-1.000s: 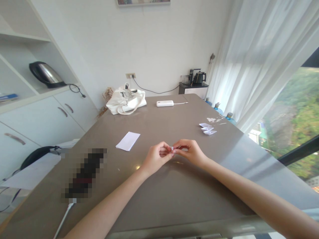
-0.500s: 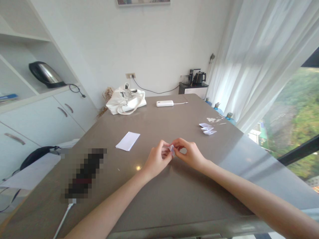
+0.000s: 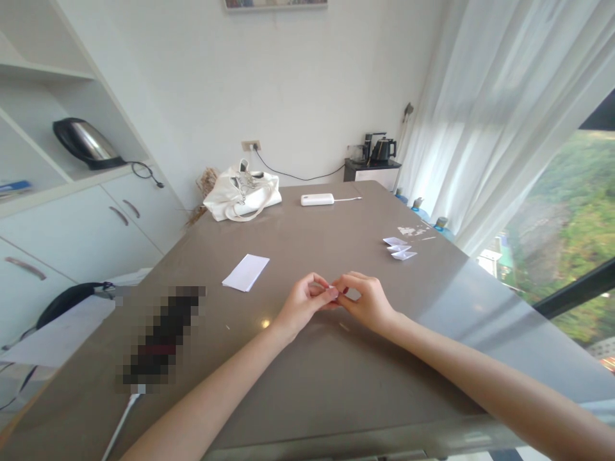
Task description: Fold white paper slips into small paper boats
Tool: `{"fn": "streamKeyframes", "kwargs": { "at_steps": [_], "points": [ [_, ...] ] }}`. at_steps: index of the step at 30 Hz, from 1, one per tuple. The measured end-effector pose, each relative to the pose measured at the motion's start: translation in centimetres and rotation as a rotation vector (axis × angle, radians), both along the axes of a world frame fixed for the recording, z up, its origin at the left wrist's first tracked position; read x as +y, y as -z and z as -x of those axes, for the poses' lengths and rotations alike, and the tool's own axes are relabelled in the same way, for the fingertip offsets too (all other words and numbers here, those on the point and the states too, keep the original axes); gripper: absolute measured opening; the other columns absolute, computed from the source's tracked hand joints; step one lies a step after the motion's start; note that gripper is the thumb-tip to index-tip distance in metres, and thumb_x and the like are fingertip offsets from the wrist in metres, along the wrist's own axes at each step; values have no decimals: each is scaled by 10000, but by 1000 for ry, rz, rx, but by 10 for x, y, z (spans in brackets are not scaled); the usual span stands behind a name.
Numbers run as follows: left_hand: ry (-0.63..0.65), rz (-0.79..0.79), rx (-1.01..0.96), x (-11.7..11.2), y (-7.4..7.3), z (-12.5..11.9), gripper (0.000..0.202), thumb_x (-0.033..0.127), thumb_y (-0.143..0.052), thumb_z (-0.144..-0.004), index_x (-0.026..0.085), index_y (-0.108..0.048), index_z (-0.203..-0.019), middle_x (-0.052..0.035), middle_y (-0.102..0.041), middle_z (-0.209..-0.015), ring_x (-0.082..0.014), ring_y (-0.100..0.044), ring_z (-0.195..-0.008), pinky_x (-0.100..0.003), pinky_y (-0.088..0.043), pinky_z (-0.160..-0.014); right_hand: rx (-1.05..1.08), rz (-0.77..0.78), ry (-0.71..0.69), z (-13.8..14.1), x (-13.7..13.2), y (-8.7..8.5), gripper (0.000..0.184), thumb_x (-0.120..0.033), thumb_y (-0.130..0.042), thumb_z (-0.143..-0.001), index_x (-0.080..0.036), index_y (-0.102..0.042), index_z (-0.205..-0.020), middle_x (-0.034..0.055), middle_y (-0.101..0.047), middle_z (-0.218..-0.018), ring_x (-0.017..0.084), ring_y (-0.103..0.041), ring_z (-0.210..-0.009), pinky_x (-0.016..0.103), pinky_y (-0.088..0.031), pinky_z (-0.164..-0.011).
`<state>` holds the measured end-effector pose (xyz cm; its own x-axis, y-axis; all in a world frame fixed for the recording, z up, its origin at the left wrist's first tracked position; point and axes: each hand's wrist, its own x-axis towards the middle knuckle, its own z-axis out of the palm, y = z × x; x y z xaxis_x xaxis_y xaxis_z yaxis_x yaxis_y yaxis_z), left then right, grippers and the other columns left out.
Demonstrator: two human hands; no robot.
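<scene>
My left hand (image 3: 302, 304) and my right hand (image 3: 366, 299) meet fingertip to fingertip just above the grey table (image 3: 298, 378), near its middle. Between them they pinch a tiny folded piece of white paper (image 3: 333, 292), almost wholly hidden by the fingers. A folded white sheet (image 3: 246, 272) lies flat to the left of my hands. Three small folded paper shapes (image 3: 400, 248) sit at the right side of the table, with paper scraps (image 3: 410, 230) just beyond them.
A white handbag (image 3: 243, 194) and a white power bank (image 3: 317, 200) with a cable rest at the table's far end. A blurred dark object (image 3: 161, 336) lies at the near left. Cabinets with a kettle (image 3: 84, 144) line the left wall; curtains and a window are on the right.
My hands have drawn closer together and a little lower toward the table. The small paper, visible between my fingertips before, is now nearly covered by them.
</scene>
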<state>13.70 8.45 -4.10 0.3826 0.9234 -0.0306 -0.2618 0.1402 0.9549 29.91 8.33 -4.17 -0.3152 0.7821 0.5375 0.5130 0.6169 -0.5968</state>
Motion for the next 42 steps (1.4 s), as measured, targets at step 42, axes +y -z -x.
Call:
{"fn": "streamKeyframes", "kwargs": {
  "at_steps": [42],
  "points": [
    [-234, -217, 207, 5, -3, 9, 232, 345, -705, -703, 125, -654, -758, -45, -694, -730, -143, -639, -642, -253, -501, -656, 351, 476, -160, -1, 8, -2, 288, -405, -615, -762, -140, -581, -654, -10, -556, -591, 99, -474, -541, 214, -362, -510]
  ]
}}
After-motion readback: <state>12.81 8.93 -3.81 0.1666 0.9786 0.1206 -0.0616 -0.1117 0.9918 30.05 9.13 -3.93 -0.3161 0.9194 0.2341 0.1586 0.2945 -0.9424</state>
